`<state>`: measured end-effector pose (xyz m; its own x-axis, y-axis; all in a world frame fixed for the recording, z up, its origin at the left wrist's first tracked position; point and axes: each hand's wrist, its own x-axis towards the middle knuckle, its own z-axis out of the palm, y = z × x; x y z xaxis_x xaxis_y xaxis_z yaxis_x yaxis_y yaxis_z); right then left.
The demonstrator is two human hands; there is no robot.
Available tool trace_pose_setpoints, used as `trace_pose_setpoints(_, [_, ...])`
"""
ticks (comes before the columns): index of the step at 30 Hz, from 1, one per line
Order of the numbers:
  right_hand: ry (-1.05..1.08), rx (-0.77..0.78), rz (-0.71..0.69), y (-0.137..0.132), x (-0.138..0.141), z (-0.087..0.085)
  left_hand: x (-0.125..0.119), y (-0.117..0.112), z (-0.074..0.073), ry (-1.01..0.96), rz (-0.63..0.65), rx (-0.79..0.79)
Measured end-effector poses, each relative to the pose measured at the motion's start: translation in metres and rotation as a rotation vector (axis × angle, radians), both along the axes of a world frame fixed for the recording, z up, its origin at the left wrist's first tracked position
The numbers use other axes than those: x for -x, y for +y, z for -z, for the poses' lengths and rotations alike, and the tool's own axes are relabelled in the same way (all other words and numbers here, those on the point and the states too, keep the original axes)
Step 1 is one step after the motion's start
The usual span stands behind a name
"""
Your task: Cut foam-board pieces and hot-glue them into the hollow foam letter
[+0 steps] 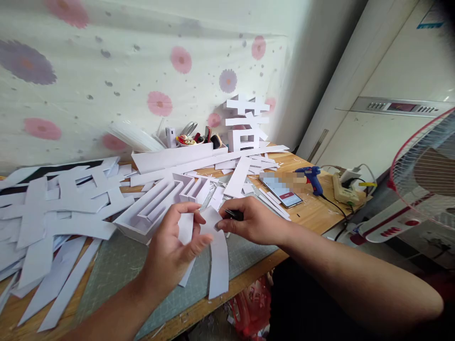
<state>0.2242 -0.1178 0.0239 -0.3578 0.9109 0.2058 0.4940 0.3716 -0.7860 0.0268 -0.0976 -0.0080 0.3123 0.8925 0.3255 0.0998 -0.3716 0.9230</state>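
Both of my hands meet over a curved white foam-board strip (219, 265), which hangs down toward the table's front edge. My left hand (170, 241) curls at the strip's left side, its thumb and index finger against it. Another white piece (185, 228) shows through the gap between those fingers. In my right hand (254, 220) is a small black tool (234, 215), mostly hidden by the closed fingers, whose tips are at the strip's right edge. Just behind my left hand lies a white box-like letter form (133, 222) with raised walls, on the green cutting mat (113, 265).
Cut white pieces (35, 213) pile up at the left. A built white character (247, 125) stands at the back. To the right are a phone (282, 189), a blue glue gun (313, 179), a power strip (344, 189) and a fan (426, 166).
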Motion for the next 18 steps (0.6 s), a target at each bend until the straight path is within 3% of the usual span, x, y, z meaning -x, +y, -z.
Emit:
trace_pose_setpoints(2, [-0.039, -0.083, -0.018, 0.003, -0.006, 0.001, 0.000, 0.003, 0.002, -0.154, 0.133, 0.224])
trace_pose_setpoints(4, [-0.085, -0.174, -0.061, 0.005, -0.010, 0.002, 0.000, 0.005, 0.004, -0.185, 0.263, 0.378])
trace_pose_setpoints(10, [-0.202, -0.336, -0.165, 0.006, -0.013, 0.003, 0.001, 0.007, 0.004, -0.149, 0.548, 0.560])
trace_pose_setpoints(18, [-0.243, -0.354, -0.171, 0.007, -0.014, 0.003, 0.001, 0.009, 0.003, -0.100, 0.526, 0.587])
